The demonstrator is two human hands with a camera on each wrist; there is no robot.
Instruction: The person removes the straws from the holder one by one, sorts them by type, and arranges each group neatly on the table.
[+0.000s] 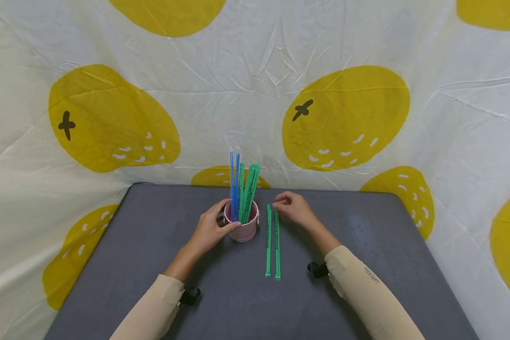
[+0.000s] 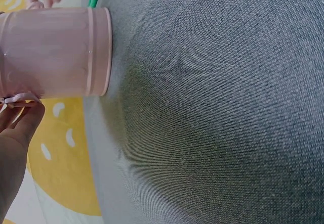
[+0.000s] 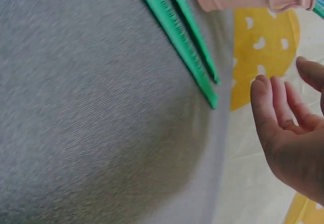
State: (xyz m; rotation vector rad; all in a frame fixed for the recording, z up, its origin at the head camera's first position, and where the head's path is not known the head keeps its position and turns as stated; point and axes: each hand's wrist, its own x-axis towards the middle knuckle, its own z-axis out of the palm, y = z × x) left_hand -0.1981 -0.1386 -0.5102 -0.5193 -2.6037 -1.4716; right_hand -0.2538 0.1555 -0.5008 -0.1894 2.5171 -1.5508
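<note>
A small pink bucket stands upright on the table, with two blue straws in clear wrappers and several green-wrapped straws leaning inside it. My left hand grips the bucket at its left side, thumb near the front of the rim. In the left wrist view, fingertips touch the bucket wall by its handle. Two green-wrapped straws lie side by side, right of the bucket. Above their far ends is my right hand, fingers loosely bent and holding nothing in the right wrist view.
The dark grey table runs back to a white cloth printed with yellow fruit shapes. Black wrist bands with cameras sit at both sleeves.
</note>
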